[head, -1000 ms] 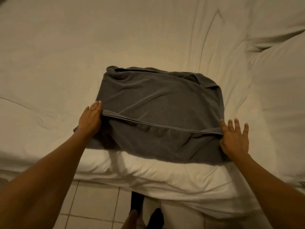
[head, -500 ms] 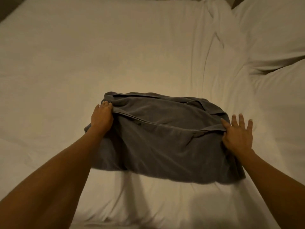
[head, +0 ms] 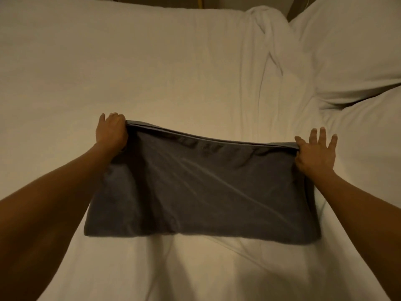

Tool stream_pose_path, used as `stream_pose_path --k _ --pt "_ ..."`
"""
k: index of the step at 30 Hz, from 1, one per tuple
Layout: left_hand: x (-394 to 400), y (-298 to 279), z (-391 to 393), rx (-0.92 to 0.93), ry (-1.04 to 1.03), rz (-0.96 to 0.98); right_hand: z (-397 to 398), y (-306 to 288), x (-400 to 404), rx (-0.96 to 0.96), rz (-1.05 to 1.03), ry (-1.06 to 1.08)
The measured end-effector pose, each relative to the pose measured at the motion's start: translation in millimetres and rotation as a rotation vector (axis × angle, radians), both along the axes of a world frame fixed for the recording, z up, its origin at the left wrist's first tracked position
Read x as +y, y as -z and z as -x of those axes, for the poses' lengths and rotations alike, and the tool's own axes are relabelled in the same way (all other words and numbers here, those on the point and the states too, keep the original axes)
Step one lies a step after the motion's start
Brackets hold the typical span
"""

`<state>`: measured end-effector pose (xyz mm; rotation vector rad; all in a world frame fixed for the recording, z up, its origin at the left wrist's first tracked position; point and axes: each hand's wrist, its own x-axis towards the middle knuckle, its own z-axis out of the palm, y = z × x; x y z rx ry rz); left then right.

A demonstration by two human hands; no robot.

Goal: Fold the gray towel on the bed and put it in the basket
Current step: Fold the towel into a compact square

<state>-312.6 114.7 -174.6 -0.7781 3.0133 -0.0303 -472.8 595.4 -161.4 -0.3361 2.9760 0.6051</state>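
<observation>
The gray towel lies folded over as a wide rectangle on the white bed, its hemmed edge along the far side. My left hand grips the far left corner with curled fingers. My right hand pinches the far right corner with thumb and forefinger, its other fingers spread above the sheet. No basket is in view.
Two white pillows lie at the right side of the bed. A bunched ridge of white sheet runs from the far edge toward the towel. A dark strip behind the bed shows at the top.
Both hands carried the near hemmed edge away from me and over the rest of the towel, so the towel now lies folded in half. The view tilted up; the floor is gone.
</observation>
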Motion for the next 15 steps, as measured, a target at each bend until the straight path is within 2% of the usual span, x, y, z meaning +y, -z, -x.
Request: stream_pose_path --k 7,11,15 --pt "14 38 24 -0.081 -0.091 -0.051 8 34 -13 -0.016 0.011 -0.024" --pt "58 77 11 -0.075 0.070 -0.035 -19 69 -31 -0.058 0.152 -0.093" --pt "106 116 -10 -0.069 0.170 -0.251 -45 106 -54 -0.173 0.292 -0.102"
